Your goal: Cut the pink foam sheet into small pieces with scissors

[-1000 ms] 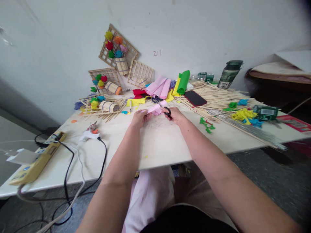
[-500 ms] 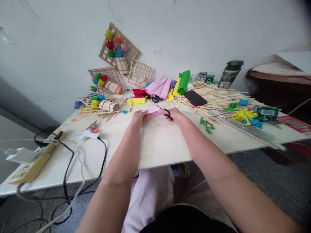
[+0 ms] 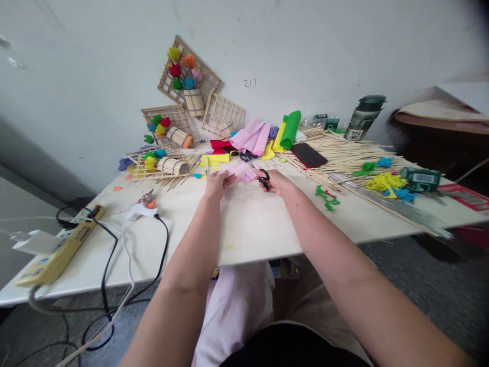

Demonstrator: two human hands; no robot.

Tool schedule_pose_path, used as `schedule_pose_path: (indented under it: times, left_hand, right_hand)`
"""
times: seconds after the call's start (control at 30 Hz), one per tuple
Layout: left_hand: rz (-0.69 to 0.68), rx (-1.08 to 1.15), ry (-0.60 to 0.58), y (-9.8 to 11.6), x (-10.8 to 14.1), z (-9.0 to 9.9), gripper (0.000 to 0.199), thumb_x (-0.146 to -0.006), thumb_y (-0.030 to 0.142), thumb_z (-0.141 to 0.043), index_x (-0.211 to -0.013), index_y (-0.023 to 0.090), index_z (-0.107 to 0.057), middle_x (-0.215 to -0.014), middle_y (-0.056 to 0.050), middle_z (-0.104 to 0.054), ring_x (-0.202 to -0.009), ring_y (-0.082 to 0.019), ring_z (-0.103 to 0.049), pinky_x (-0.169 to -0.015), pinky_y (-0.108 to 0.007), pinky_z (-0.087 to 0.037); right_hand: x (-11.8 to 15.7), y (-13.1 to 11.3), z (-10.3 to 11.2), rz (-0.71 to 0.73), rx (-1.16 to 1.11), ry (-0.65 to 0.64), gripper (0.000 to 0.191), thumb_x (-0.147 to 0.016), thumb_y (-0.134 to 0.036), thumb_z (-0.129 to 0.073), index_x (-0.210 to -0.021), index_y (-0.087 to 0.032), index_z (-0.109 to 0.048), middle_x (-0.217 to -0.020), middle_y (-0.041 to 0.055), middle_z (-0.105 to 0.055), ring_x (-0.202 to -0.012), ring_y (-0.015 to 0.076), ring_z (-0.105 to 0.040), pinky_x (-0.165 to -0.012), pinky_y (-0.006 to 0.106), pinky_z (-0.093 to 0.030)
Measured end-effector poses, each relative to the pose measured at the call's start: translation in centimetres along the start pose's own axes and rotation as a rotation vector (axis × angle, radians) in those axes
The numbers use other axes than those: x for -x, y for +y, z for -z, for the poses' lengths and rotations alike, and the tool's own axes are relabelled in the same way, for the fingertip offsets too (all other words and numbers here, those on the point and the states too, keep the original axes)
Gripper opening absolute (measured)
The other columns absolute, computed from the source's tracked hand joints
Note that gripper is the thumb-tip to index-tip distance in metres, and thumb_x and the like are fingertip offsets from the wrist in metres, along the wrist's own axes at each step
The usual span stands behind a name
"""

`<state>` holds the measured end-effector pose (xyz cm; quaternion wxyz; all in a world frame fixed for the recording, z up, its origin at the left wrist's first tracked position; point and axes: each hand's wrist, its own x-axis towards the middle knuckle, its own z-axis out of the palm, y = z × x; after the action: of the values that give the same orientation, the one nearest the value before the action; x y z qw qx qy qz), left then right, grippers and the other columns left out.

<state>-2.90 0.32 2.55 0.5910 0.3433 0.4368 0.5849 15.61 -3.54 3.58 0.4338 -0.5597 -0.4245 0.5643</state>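
Note:
My left hand [image 3: 218, 185] is at the near left side of a piece of pink crepe paper [image 3: 241, 172], its thumb and fingers closed on the paper's edge. Fine detail of that grip is too small to see. My right hand [image 3: 275, 183] holds a pair of scissors [image 3: 263, 177] by the black handles, with the blades pointing away and up to the left over the pink paper. Loose pink pieces lie on the table between both hands.
Behind the hands lie rolled crepe paper [image 3: 290, 130], yellow strips [image 3: 214, 160] and a phone [image 3: 308, 155]. Wooden sticks [image 3: 344, 153] spread right, near a tumbler [image 3: 364, 117] and green paper pieces [image 3: 326, 198]. Leftward are stick lattices [image 3: 168, 117], a glue gun [image 3: 141, 211] and a power strip [image 3: 61, 250].
The scissors have swung so their blades point more steeply away from me. The left fingers look more stretched out, and the pink paper sits slightly farther back. The view has shifted a little.

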Motion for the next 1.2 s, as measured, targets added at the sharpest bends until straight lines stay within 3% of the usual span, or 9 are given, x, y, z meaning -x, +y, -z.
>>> schedule_pose_path:
  times: [0.27, 0.63, 1.2]
  left_hand:
    - [0.002, 0.074, 0.006, -0.1, -0.4, 0.0, 0.019, -0.077, 0.007, -0.062, -0.089, 0.015, -0.050, -0.076, -0.003, -0.066, -0.067, -0.012, -0.068, -0.073, -0.027, -0.057]
    - [0.036, 0.079, -0.037, -0.4, -0.2, -0.3, 0.012, -0.081, 0.004, -0.056, -0.087, 0.013, -0.050, -0.081, -0.007, -0.067, -0.072, -0.015, -0.070, -0.072, -0.027, -0.058]
    - [0.075, 0.042, -0.110, -1.0, -0.1, -0.6, 0.006, -0.085, 0.006, -0.052, -0.087, 0.011, -0.053, -0.082, -0.009, -0.069, -0.070, -0.016, -0.070, -0.064, -0.023, -0.056]
  right_hand:
    - [-0.4, 0.5, 0.2, 0.055, 0.073, -0.107, 0.034, -0.086, -0.043, -0.060, -0.082, -0.009, -0.061, -0.046, -0.0013, -0.055, -0.031, 0.0059, -0.047, -0.027, 0.015, -0.019]
    - [-0.3, 0.9, -0.3, 0.136, 0.075, -0.177, 0.034, -0.081, -0.044, -0.066, -0.081, -0.010, -0.062, -0.046, -0.0012, -0.057, -0.031, 0.0053, -0.047, -0.026, 0.014, -0.019]
    - [-0.9, 1.5, -0.6, 0.136, 0.054, -0.167, 0.037, -0.078, -0.046, -0.070, -0.082, -0.010, -0.063, -0.048, -0.0011, -0.056, -0.031, 0.0047, -0.046, -0.026, 0.014, -0.020]
